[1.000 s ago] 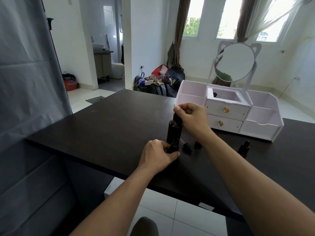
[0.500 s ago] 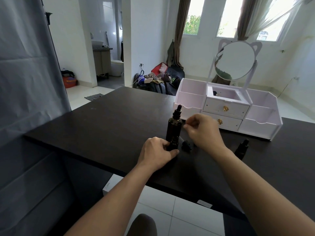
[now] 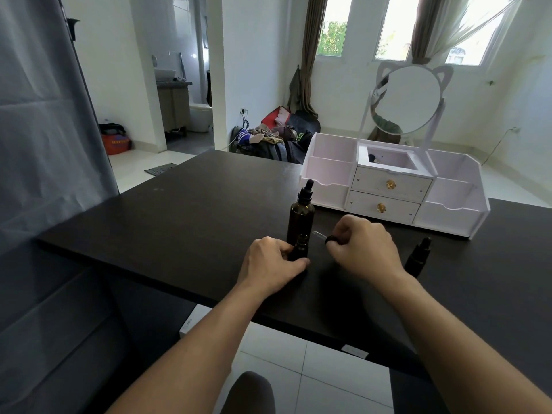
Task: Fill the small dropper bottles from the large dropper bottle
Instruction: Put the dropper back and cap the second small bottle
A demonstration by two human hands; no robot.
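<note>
While the small open bottle (image 3: 301, 248) is held upright on the dark counter (image 3: 179, 222) by the left hand (image 3: 273, 264), w/ fingers and thumb curled round its body, the right hand (image 3: 363, 249) is clenched on a small dropper cap (image 3: 334, 239), its glass pipette (image 3: 319, 234) sticking out to the left. Pipette long axis is seen approx. horizontal, slightly tilted, tip aimed toward the small bottle's neck and just beside it, not yet over the mouth. So the target lies left of the right-hand grip and a bit lower; judged next: pipette needs swinging to vertical and lining up over the neck before the cap can be seated. Right hand is nearer to the cap job; left hand is used only as a brace. Large dropper bottle (image 3: 301, 218) stands upright directly behind the small one, touching or nearly so (cannot tell which), its own dropper top in place. Another small capped bottle (image 3: 418, 256) stands to the right, near the right wrist, apart from both hands. White organiser w/ drawers (image 3: 391, 189) and a cat-ear mirror (image 3: 406, 100) sit further back on the counter. Liquid level in the dark glass can't be made out. Labels/brands: none visible on any bottle; faint print on a white box (image 3: 191, 322) under the counter edge is too small to be read.
</note>
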